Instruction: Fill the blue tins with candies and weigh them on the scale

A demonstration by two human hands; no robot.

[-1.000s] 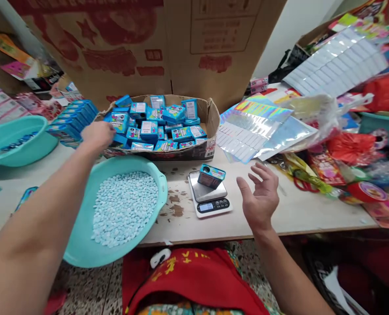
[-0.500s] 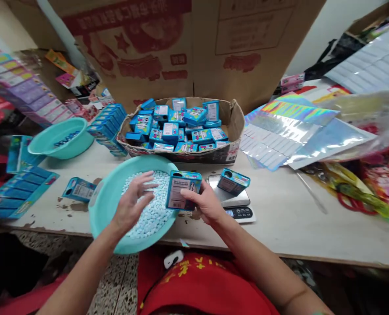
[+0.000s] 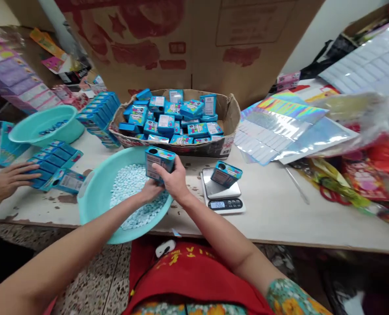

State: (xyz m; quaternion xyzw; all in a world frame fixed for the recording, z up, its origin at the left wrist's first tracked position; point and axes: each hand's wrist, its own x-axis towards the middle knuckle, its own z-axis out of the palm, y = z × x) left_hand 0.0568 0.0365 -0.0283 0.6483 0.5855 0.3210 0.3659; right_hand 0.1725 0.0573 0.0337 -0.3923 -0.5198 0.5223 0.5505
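**Right hand [image 3: 176,178] grips a box [image 3: 159,164] over the bowl [image 3: 97,205]**

Head view, the only one: the right hand is closed around the box, which is held roughly upright, its round hole [image 3: 153,150] facing up. I'd guess the side grip is meant to leave that hole free. Left hand [image 3: 151,190] is just below, low over the candies [image 3: 125,186]; its fingers are hidden, so I can't tell whether they hold any. With the bowl right underneath, anything dropped would probably land back in it.

The scale [image 3: 210,187] stands near the bowl's right side, presumably for easy reach, with another box [image 3: 227,174] on it, hole up too. Behind sits the carton [image 3: 229,144], likely set there to leave the front of the counter [image 3: 273,214] for working.

Counting: one box held, one on the scale, one more [image 3: 71,180] just left of the bowl. The carton has over a dozen, too overlapped for an exact figure; the candies are past counting. One scale, one carton, two bowls, counting the second bowl [image 3: 26,131] at far left. One co-worker's hand [image 3: 15,180] touches a row of boxes [image 3: 51,162].
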